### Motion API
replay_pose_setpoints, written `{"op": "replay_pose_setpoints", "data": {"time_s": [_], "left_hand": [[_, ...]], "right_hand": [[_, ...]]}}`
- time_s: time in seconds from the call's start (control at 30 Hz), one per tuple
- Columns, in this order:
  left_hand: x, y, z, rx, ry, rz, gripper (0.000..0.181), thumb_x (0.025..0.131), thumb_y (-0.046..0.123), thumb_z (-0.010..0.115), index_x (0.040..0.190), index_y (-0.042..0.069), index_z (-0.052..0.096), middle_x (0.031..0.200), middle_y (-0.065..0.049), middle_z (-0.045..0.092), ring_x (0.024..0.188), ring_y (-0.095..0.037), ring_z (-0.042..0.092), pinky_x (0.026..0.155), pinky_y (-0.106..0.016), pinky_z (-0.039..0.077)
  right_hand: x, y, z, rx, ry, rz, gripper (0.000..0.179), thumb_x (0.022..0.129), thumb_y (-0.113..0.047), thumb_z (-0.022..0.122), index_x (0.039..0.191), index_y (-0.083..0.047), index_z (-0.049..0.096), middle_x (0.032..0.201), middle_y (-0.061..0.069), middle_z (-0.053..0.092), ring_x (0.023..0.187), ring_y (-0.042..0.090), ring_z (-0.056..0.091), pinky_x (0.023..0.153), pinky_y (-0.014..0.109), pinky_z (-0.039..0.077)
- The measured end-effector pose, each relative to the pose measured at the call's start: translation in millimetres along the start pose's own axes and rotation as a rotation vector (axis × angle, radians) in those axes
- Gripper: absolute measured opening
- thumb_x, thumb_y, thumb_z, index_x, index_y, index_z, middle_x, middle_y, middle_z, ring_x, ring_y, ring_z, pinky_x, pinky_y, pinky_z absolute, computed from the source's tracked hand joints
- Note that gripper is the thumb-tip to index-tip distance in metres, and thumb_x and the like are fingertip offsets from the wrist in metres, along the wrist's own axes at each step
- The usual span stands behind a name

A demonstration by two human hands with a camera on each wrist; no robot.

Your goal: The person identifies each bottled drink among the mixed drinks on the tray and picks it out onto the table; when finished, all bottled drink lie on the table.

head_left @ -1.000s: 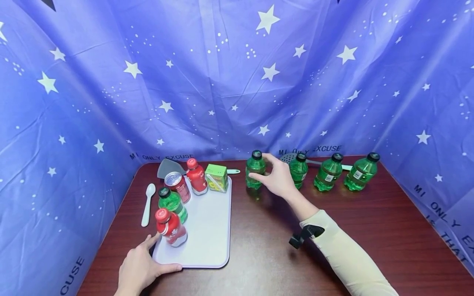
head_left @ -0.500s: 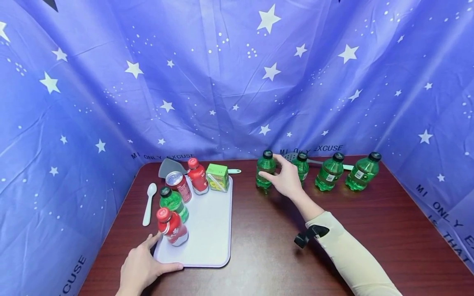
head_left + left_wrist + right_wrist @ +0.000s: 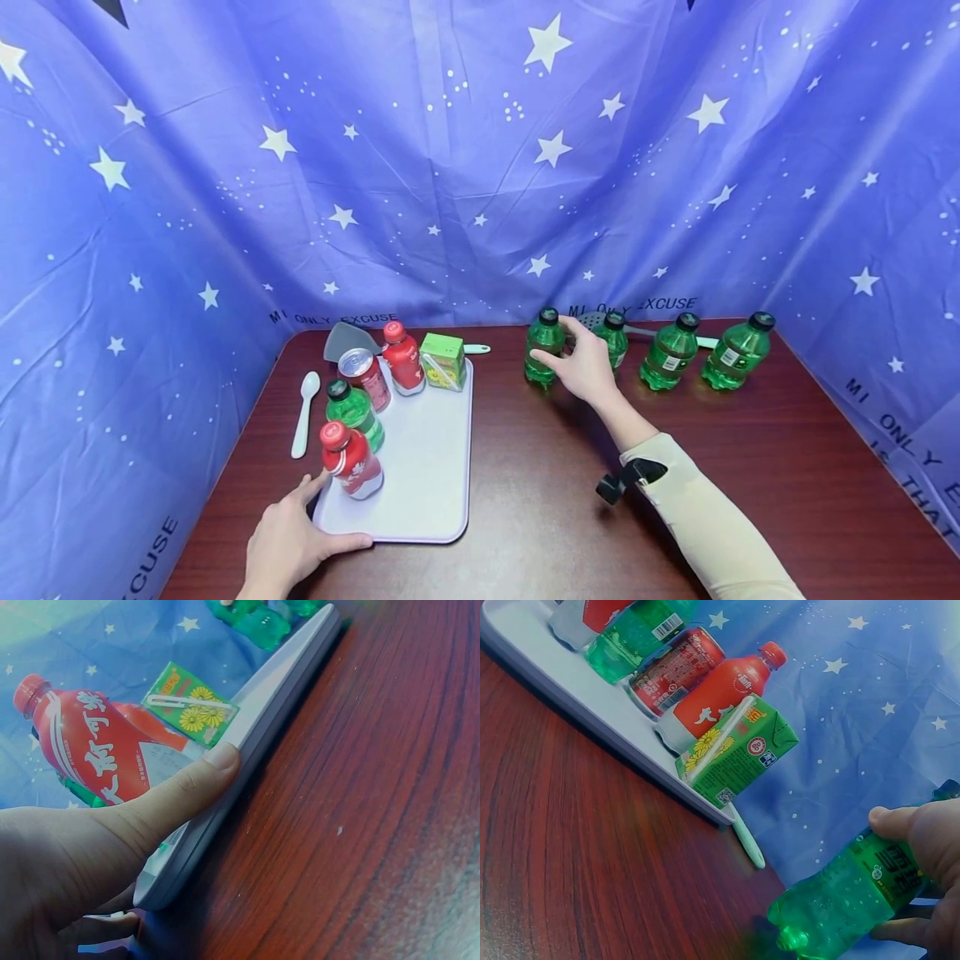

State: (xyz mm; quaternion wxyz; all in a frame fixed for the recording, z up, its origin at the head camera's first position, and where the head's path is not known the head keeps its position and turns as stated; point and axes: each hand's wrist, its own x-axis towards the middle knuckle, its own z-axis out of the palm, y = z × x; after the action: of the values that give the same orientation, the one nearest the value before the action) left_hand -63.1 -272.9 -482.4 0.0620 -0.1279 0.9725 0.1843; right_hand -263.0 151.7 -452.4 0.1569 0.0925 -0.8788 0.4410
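My right hand [image 3: 585, 362] holds a green soda bottle [image 3: 543, 343] with a black cap, upright at the back of the table. Thumb and fingers lie on opposite sides of it, as the right wrist view also shows. Left of it is a pale tray [image 3: 427, 475]. At the tray's near left corner, my left hand [image 3: 285, 533] grips the rim, thumb [image 3: 202, 776] on the near edge. Along the tray stand a red bottle [image 3: 351, 467], a green bottle [image 3: 356, 412], a red can [image 3: 367, 379], another red bottle [image 3: 404, 360] and a green drink carton [image 3: 442, 362].
More green bottles stand in a row on the right, including one [image 3: 667, 354] and the rightmost [image 3: 737, 354]. A slotted utensil [image 3: 640, 332] lies behind them. A white spoon [image 3: 303, 417] and a grey spatula [image 3: 347, 342] lie beside the tray. A starry curtain [image 3: 465, 167] surrounds the table.
My right hand has moved the green bottle to the right, nearer the row of green bottles. My left hand stays at the tray's corner.
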Motion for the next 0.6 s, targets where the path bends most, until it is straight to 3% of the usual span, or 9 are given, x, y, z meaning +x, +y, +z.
{"op": "replay_pose_setpoints", "data": {"time_s": [0.27,0.6], "left_hand": [[-0.8,0.0,1.1,-0.005,-0.002,0.001,0.138,0.046,0.087,0.089,0.154,0.008,0.056,0.155,-0.035,0.05,0.127,-0.06,0.059,0.086,-0.068,0.058],[0.3,-0.4,0.1,-0.003,0.004,0.005,0.139,0.045,0.088,0.089,0.155,0.01,0.055,0.155,-0.035,0.05,0.128,-0.059,0.059,0.085,-0.069,0.058]], "right_hand": [[-1.6,1.8,3.5,-0.051,0.006,-0.01,0.067,0.084,-0.03,0.093,0.14,-0.007,0.064,0.125,0.015,0.076,0.09,0.03,0.074,0.081,0.04,0.058],[-0.8,1.2,6.4,-0.048,-0.018,-0.007,0.067,0.085,-0.03,0.092,0.141,-0.007,0.063,0.127,0.017,0.074,0.094,0.032,0.074,0.084,0.046,0.061]]}}
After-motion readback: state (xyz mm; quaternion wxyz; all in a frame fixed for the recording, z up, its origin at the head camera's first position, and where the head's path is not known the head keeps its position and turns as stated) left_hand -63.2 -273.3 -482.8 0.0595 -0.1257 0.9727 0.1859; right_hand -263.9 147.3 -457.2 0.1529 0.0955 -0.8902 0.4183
